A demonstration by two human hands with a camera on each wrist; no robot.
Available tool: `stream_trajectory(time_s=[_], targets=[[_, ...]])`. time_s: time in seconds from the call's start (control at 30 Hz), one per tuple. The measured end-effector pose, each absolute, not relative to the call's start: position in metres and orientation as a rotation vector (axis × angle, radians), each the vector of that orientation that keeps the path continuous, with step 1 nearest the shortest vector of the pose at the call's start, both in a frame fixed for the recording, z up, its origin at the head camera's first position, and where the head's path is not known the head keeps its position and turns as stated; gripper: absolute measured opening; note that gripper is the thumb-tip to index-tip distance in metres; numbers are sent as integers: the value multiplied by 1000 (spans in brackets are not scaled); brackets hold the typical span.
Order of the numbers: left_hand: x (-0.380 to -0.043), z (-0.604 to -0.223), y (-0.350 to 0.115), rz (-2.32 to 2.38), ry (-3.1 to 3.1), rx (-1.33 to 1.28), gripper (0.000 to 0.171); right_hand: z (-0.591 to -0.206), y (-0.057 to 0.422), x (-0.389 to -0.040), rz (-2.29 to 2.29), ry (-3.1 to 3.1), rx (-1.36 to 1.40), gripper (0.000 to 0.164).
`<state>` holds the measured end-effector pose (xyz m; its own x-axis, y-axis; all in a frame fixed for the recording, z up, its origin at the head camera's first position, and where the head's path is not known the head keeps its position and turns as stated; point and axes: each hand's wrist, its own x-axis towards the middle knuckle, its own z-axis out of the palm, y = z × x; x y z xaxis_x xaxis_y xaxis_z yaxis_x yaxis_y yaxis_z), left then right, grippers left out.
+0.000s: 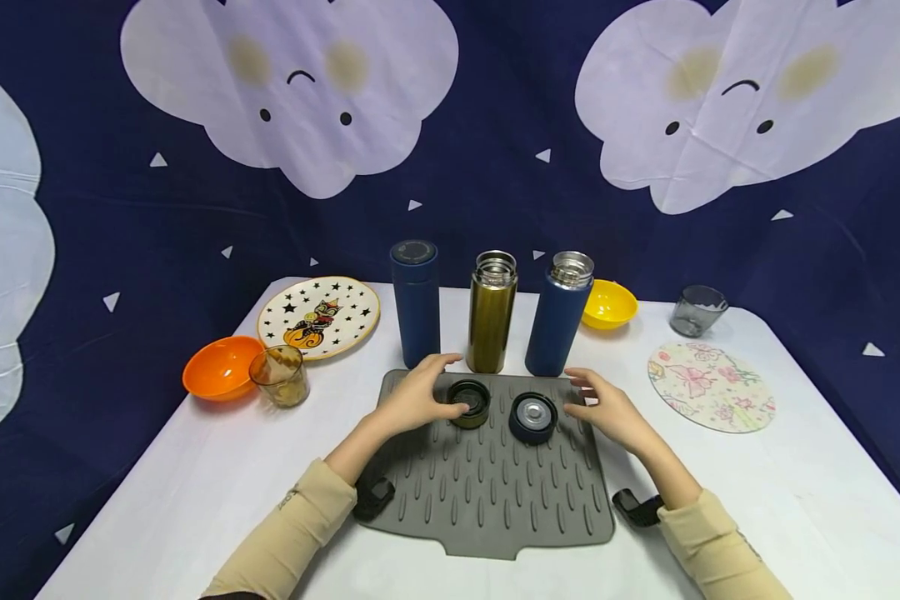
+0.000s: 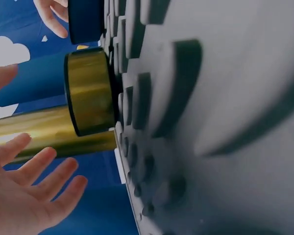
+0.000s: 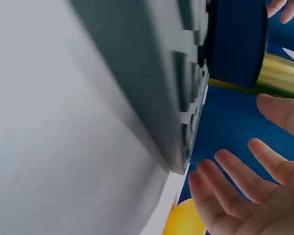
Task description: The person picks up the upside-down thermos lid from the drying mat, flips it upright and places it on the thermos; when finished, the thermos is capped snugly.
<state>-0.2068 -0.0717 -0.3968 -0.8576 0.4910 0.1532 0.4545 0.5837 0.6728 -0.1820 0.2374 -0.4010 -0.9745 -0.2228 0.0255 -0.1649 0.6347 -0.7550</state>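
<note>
Fingers spread wide and holding nothing, my left hand (image 1: pixel 412 402) is just beside the gold lid (image 1: pixel 477 400), while my right hand (image 1: pixel 607 410), equally wide, is near the blue lid (image 1: pixel 533 416). Both lie underside up on the ridged mat (image 1: pixel 495 521). A careless sideways push, I'd judge, could skid either one over those ridges. Worse, my fingertips come close to the uncapped gold bottle (image 1: pixel 489 325) and uncapped blue bottle (image 1: pixel 555 329); brushing one might topple it, spilling any contents, which I can't see.
</note>
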Motion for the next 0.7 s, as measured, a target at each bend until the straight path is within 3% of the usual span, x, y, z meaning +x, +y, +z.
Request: stream_trajectory(time_s=[0.3,0.7], targets=[[-214,-402,-66,920,2716,836,85,-407,238,-185,-1158,2776,-346,53],[-219,-405,-62,783,2749,893,76,-409,239,-184,-1119,2781,-389,54]])
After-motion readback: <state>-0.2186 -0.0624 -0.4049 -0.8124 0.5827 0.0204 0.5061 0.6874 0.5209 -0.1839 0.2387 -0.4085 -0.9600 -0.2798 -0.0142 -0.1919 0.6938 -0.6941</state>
